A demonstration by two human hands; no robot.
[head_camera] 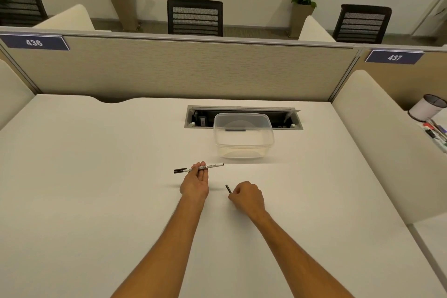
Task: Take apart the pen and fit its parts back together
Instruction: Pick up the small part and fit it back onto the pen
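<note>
Fingers (202, 166) of left hand (195, 182): being held half-open, palm up, whiteboard pen (198, 168) being cradled across fingertips, dark end pointing left, white end right. Right hand (246, 197): being kept curled, small dark part (228, 188), likely cap, being pinched, just right of pen-holding fingers, apart from pen. Clear plastic container (243, 136): being left beyond fingers on desk (96, 176). Step judged: pen being held separated. Next move being called for: part being aligned with pen end, being pressed on straight.
</note>
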